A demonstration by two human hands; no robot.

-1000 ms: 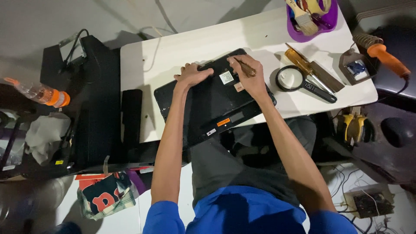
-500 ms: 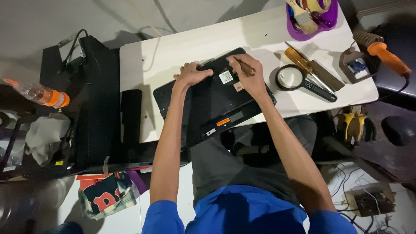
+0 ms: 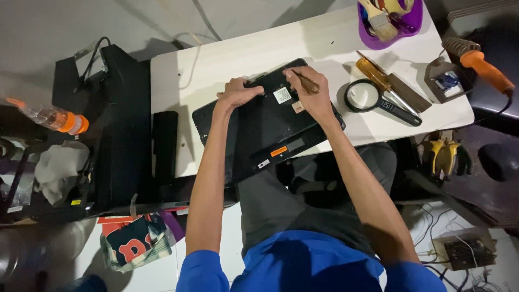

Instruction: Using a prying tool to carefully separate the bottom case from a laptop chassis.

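Left hand [image 3: 238,93] flat on black laptop [image 3: 259,130], fingers spread, gripping nothing — right hand [image 3: 311,97] fingers closed around brown-handled screwdriver [image 3: 307,83], tip at laptop's far edge, on white counter [image 3: 227,59]

A white table [image 3: 227,59] stands on grey floor [image 3: 48,27], dimly lit.
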